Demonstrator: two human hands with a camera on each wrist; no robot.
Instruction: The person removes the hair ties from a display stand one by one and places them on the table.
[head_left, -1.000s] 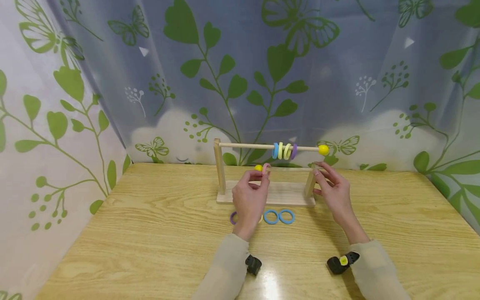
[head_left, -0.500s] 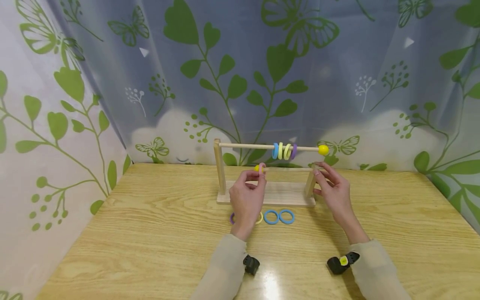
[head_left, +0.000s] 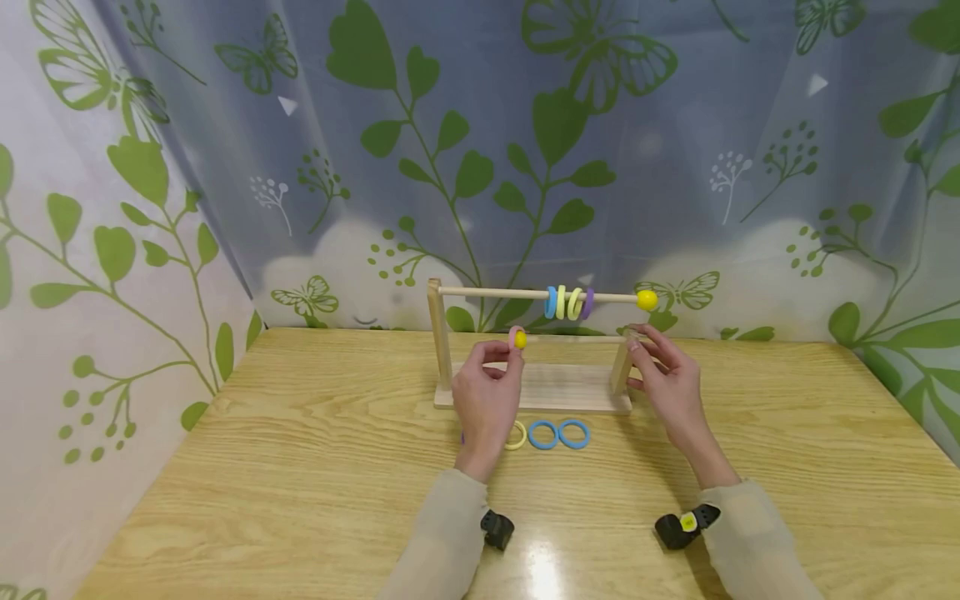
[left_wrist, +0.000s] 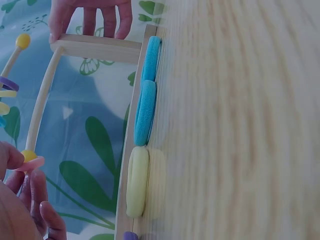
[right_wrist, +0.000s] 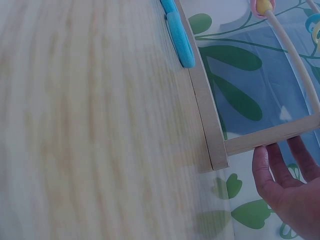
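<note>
My left hand point(head_left: 487, 392) pinches a pink hair tie point(head_left: 513, 337) between thumb and fingers. The tie sits right at the yellow ball point(head_left: 521, 340) on the free end of the lower rod; in the right wrist view the pink loop point(right_wrist: 257, 8) surrounds part of that ball. My right hand point(head_left: 666, 379) grips the top of the short right post point(head_left: 621, 367) of the wooden stand point(head_left: 555, 390), thumb in front. In the right wrist view its fingers lie along that post point(right_wrist: 275, 135).
Above, the upper rod point(head_left: 487, 292) carries blue, yellow and purple hair ties point(head_left: 574, 304) and ends in another yellow ball point(head_left: 647, 300). Before the stand lie two blue ties point(head_left: 543, 434), a yellow tie point(head_left: 516, 435) and a purple one point(left_wrist: 131, 235), mostly hidden. A patterned curtain point(head_left: 480, 167) hangs behind the table.
My left hand has moved left with the pink hair tie, from the rod just right of the yellow ball to the ball's outer end. The right hand has stayed on the post.
</note>
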